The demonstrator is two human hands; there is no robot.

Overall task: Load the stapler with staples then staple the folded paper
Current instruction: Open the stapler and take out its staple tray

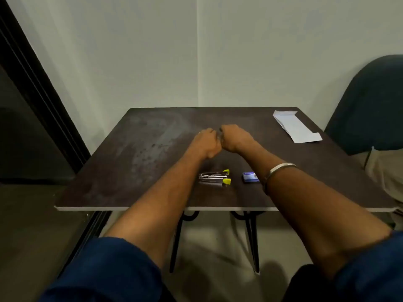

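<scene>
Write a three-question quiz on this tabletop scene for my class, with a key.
1. True or false: the silver stapler with yellow tips lies left of the small blue staple box.
2. Which corner of the dark brown table holds the folded white paper: A near left, B far right, C far left?
3. Fill in: the silver bangle is on the ___ forearm.

Key: 1 true; 2 B; 3 right.

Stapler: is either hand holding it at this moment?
No. The stapler lies on the table between the forearms, while both hands meet farther back, left hand and right hand.
</scene>
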